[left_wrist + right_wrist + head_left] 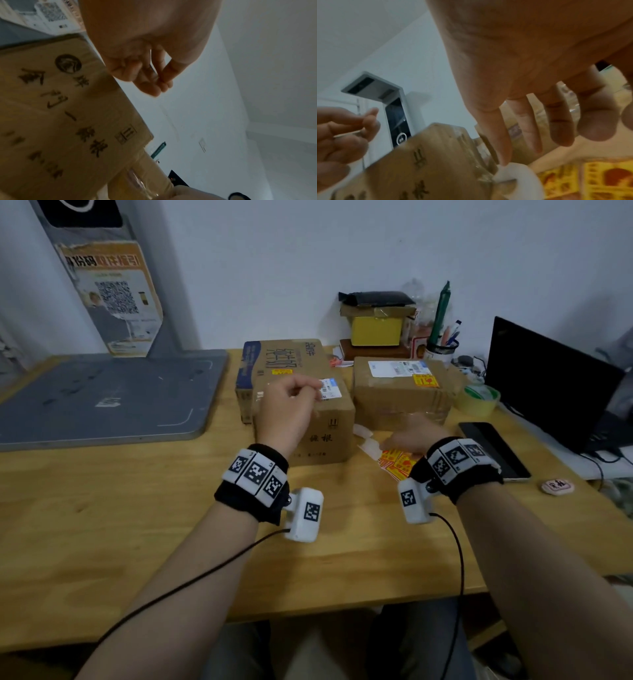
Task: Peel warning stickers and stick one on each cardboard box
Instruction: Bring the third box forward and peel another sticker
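Three cardboard boxes stand on the wooden table: a front box [325,422], a back box [284,354] and a right box [400,402]. The right box carries a yellow warning sticker [425,381]. A yellow patch shows on the back box just behind my left hand. Loose yellow stickers [399,463] lie on the table right of the front box. My left hand [313,392] hovers over the front box [60,121], fingers curled and thumb against the fingertips [160,85], with nothing visible between them. My right hand [394,441] reaches down over the stickers [599,180] with straight, spread fingers [559,128].
Two white backing papers [368,440] lie beside the stickers. A grey stand base [102,398] fills the left of the table. A tape roll [479,400], a phone [493,450] and a laptop [548,381] sit at the right. A pen cup [442,347] and small stacked boxes [376,330] stand at the back.
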The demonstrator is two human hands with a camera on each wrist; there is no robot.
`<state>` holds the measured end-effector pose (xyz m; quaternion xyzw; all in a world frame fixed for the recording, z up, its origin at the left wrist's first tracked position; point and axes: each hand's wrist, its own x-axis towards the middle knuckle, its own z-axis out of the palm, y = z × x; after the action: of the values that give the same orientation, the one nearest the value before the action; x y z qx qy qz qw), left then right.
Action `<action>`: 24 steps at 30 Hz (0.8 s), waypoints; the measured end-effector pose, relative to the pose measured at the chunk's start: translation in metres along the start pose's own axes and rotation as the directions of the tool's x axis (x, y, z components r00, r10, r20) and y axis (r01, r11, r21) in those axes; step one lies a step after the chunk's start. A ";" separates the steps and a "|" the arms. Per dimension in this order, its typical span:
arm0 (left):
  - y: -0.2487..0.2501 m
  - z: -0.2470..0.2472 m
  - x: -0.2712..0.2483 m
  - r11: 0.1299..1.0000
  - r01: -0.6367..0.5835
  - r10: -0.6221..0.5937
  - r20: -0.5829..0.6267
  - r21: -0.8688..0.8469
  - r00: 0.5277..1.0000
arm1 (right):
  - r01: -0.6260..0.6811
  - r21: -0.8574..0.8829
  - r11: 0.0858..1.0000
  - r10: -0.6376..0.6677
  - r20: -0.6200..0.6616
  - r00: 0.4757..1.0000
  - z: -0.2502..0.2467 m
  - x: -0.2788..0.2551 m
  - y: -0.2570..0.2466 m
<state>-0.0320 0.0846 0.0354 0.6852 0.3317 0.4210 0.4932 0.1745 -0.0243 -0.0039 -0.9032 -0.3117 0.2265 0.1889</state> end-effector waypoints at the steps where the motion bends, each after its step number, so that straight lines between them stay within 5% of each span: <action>1: -0.002 0.004 -0.003 0.999 0.045 -0.045 0.087 0.001 0.995 | -0.008 -0.035 0.999 0.008 0.005 1.000 0.001 0.003 0.005; 4: -0.011 0.015 -0.009 0.980 0.198 -0.184 0.265 -0.030 0.947 | -0.027 -0.081 0.996 0.032 0.053 0.998 0.006 0.006 0.010; 24: -0.022 0.022 -0.011 0.943 0.327 -0.294 0.290 -0.069 0.911 | -0.073 -0.033 0.997 0.074 0.022 0.997 0.020 0.037 0.023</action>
<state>-0.0178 0.0730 0.0083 0.6459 0.3395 0.2561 0.6341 0.2004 -0.0129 -0.0425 -0.9143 -0.2840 0.2389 0.1619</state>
